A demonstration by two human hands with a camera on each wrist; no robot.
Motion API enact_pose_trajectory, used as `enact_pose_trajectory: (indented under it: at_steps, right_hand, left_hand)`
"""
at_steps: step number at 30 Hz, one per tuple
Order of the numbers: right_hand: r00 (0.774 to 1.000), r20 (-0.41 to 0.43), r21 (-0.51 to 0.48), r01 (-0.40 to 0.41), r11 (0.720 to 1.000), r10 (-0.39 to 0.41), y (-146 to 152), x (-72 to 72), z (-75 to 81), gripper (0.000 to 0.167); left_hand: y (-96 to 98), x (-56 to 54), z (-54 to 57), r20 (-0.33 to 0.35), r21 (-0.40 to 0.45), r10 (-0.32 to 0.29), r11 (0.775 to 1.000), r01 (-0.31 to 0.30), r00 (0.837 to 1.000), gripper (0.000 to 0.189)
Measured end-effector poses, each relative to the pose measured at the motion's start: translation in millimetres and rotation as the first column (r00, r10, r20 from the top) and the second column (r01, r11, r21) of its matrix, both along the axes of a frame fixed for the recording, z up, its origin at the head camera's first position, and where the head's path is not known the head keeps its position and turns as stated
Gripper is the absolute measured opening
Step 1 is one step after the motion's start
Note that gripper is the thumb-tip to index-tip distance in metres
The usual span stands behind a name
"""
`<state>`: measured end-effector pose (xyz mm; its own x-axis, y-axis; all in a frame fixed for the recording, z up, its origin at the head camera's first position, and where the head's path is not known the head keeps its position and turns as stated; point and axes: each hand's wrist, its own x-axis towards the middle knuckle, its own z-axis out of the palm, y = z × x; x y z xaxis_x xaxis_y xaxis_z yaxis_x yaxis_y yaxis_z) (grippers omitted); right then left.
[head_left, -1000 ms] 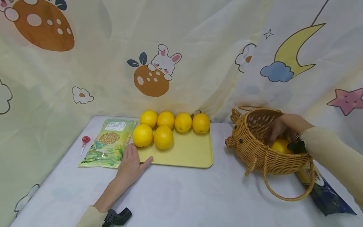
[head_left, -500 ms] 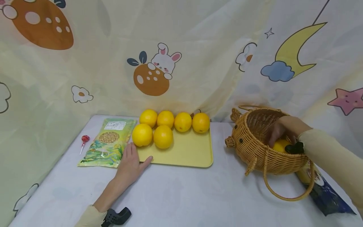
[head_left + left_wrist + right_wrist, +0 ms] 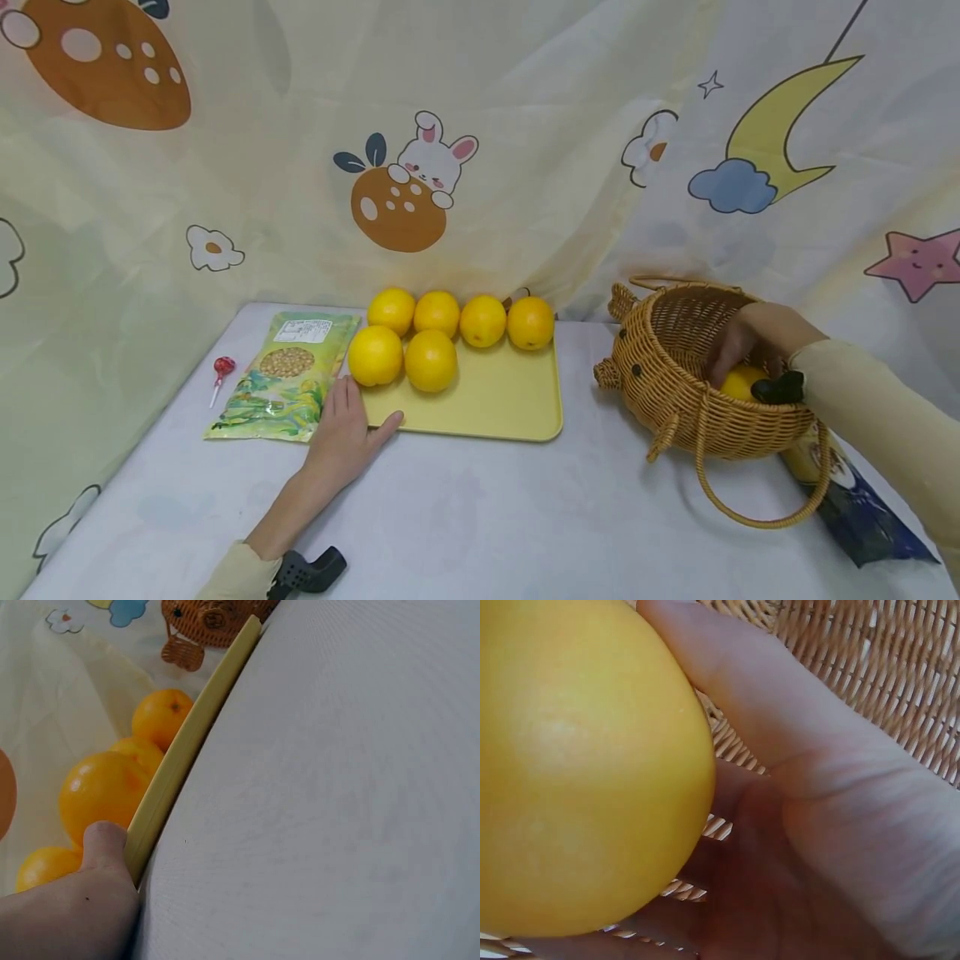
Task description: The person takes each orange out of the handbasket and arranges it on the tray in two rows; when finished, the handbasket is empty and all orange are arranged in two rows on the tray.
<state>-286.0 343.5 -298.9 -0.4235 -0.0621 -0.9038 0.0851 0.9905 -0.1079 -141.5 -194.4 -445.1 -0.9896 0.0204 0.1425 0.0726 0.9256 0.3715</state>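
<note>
My left hand (image 3: 345, 429) lies with straight fingers and the thumb spread at the front left corner of a yellow tray (image 3: 498, 404). In the left wrist view its thumb touches the tray's rim (image 3: 176, 765). Several oranges (image 3: 432, 361) sit on the tray, in a back row and a front pair. Inside a wicker pig-shaped basket (image 3: 667, 408) at the right, my right hand (image 3: 761, 333) holds an orange (image 3: 585, 772). The right wrist view has the thumb along one side of this fruit and the fingers curving beneath it. Part of the fingers is hidden behind it.
A green and yellow bag (image 3: 288, 392) lies left of the tray, with a red lollipop (image 3: 222, 367) beyond it. A dark blue and yellow packet (image 3: 862, 508) lies partly beneath the basket. One basket handle (image 3: 761, 523) droops onto the white table. Printed cloth hangs behind.
Little differs. The right hand shifts very slightly within the basket and stays at the orange. The left hand keeps its place at the tray; the head view tilts a touch.
</note>
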Motion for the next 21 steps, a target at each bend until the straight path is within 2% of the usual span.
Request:
enact_pose_trajectory:
  at_steps: [2, 5, 7, 9, 12, 15, 18, 21]
  right_hand:
    - [0.994, 0.014, -0.04, 0.107, 0.993, -0.107, 2, 1.9, 0.9, 0.076]
    - [0.989, 0.019, -0.062, 0.151, 0.987, -0.15, 4, 3.3, 1.9, 0.072]
    - [0.99, 0.011, -0.056, 0.139, 0.989, -0.138, 5, 2.4, 2.1, 0.07]
    - [0.996, 0.011, -0.068, 0.091, 0.994, -0.09, 6, -0.2, 2.0, 0.066]
    - [0.993, 0.061, -0.18, 0.111, 0.977, -0.102, 10, -5.8, 6.1, 0.061]
    - [0.995, 0.056, -0.332, 0.094, 0.939, -0.079, 14, -10.5, 20.5, 0.061]
    - [0.999, -0.027, -0.427, 0.017, 0.904, -0.032, 16, -9.5, 40.7, 0.063]
    - [0.996, -0.09, -0.502, -0.044, 0.864, -0.002, 15, -3.8, 56.9, 0.056]
  left_hand:
    - [0.1, -0.2, -0.3, 0.004, -0.001, 0.001, 1.0, -0.001, 1.0, 0.101]
    - [0.2, -0.4, -0.8, 0.008, -0.002, 0.002, 1.0, -0.002, 1.0, 0.102]
    - [0.2, -0.4, -0.9, 0.008, -0.001, 0.002, 1.0, -0.002, 1.0, 0.102]
    - [0.1, -0.3, -1.0, 0.007, 0.002, 0.004, 1.0, -0.004, 1.0, 0.101]
    - [0.2, -0.2, -0.9, 0.007, 0.006, 0.005, 1.0, -0.005, 1.0, 0.101]
    - [0.2, -0.2, -0.6, 0.008, 0.007, 0.006, 1.0, -0.006, 1.0, 0.101]
    - [0.6, -0.5, -0.5, 0.009, 0.005, 0.003, 1.0, -0.003, 1.0, 0.101]
    - [0.4, -0.4, -1.0, 0.008, 0.006, -0.004, 1.0, 0.004, 1.0, 0.101]
